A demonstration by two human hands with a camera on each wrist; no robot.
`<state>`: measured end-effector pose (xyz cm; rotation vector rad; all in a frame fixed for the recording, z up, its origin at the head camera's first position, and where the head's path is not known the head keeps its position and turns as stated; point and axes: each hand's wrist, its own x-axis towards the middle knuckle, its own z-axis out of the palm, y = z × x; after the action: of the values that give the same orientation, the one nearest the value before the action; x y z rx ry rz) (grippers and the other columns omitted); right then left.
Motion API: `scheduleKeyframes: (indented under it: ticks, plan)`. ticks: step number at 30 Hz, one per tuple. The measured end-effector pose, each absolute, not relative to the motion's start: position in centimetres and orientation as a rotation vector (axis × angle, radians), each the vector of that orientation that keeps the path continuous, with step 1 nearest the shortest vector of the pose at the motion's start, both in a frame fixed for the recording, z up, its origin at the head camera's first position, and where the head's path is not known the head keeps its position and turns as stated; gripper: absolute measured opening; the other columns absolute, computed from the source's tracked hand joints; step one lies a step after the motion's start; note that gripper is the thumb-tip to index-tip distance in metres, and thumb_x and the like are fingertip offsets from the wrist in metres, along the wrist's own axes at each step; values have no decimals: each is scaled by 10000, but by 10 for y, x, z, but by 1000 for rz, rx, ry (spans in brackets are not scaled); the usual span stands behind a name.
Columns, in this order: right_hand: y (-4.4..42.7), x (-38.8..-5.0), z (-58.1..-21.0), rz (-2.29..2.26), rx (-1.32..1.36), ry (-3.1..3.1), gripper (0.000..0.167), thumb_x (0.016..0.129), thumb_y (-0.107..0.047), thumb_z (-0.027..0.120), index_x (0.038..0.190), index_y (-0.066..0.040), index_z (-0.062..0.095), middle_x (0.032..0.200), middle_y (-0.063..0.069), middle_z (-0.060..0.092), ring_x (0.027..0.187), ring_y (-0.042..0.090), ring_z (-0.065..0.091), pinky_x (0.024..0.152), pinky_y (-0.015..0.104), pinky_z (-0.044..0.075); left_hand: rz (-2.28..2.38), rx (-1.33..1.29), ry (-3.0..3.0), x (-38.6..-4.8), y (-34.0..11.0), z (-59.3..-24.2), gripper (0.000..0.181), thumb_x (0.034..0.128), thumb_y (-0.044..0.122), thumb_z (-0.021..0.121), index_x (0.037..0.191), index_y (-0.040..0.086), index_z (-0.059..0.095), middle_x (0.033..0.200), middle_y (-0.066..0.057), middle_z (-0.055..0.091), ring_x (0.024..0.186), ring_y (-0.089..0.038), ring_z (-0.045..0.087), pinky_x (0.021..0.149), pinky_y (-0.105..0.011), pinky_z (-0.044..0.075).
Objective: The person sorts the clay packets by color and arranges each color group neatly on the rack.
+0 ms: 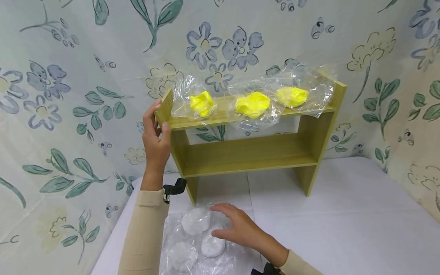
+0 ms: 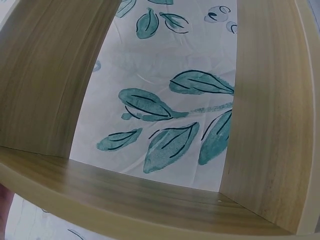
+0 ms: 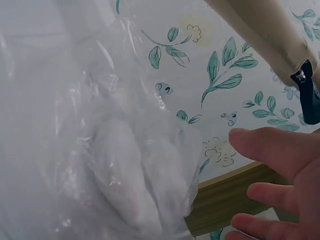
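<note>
A two-tier wooden shelf (image 1: 251, 151) stands on the table, its inside filling much of the left wrist view. My left hand (image 1: 156, 139) grips the upper left end of the shelf, fingers behind the side panel and thumb in front. On the top tier lie three yellow lumps in clear plastic bags (image 1: 252, 105). My right hand (image 1: 240, 227), thumb and fingers spread, is over the right side of the bagged white lumps (image 1: 196, 220) in front of the shelf. In the right wrist view the fingers stand apart from the white lumps (image 3: 120, 170); whether they touch the plastic I cannot tell.
A white cloth covers the table (image 1: 343, 221). Behind the shelf hangs a floral-patterned cloth (image 1: 86, 145), which continues on the right side. The shelf's lower tier (image 1: 247, 154) holds nothing, and its side panels reach down to the table.
</note>
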<state>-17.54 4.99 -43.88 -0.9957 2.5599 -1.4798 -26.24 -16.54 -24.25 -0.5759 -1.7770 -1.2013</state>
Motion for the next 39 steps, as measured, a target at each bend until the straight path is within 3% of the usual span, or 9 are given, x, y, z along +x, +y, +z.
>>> scheduleKeyframes:
  ticks: [5, 11, 18, 28, 34, 39]
  plan:
    - [53, -179, -450, -1266, -998, 2554, 776, 774, -358, 789, 1436, -125, 456, 1488, 138, 400, 1348, 337, 392, 1046, 547, 364, -1187, -588, -1775, -262, -166, -243, 451, 910, -15, 424, 1360, 15, 401, 1470, -57, 447, 1336, -168, 438, 1057, -359, 396]
    - [59, -178, -462, -1099, -1013, 2513, 849, 756, -349, 798, 1488, -220, 387, 1535, 168, 312, 1374, 363, 342, 1060, 526, 358, -1198, -593, -1774, -261, -166, -242, 454, 907, -22, 425, 1359, 16, 402, 1472, -75, 444, 1337, -169, 437, 1060, -368, 393]
    - [64, -176, -471, -995, -1087, 2572, 666, 792, -281, 750, 1407, -179, 515, 1478, 154, 418, 1315, 323, 444, 1037, 430, 411, -1189, -584, -1784, -261, -165, -242, 458, 910, -22, 432, 1365, 21, 400, 1474, 13, 443, 1336, -161, 436, 1053, -342, 399]
    - [74, -176, -478, -1044, -1145, 2595, 506, 810, -270, 728, 1290, -143, 628, 1389, 133, 530, 1258, 306, 514, 1016, 409, 435, -1184, -591, -1786, -262, -166, -243, 456, 911, -26, 432, 1364, 20, 399, 1479, -75, 434, 1345, -174, 427, 1055, -380, 399]
    - [78, -182, -480, -1199, -1132, 2622, 220, 827, -97, 684, 1030, -141, 755, 1155, 50, 688, 1105, 200, 626, 935, 329, 499, -1186, -589, -1786, -262, -166, -243, 461, 910, -27, 434, 1367, 22, 402, 1477, -72, 438, 1345, -176, 427, 1054, -378, 400]
    - [84, -188, -478, -1295, -1089, 2611, 180, 775, -14, 675, 857, -155, 752, 880, -76, 712, 832, 37, 635, 727, 213, 521, -1194, -581, -1793, -260, -167, -242, 465, 911, -23, 434, 1373, 32, 403, 1480, -43, 438, 1342, -181, 432, 1048, -416, 404]
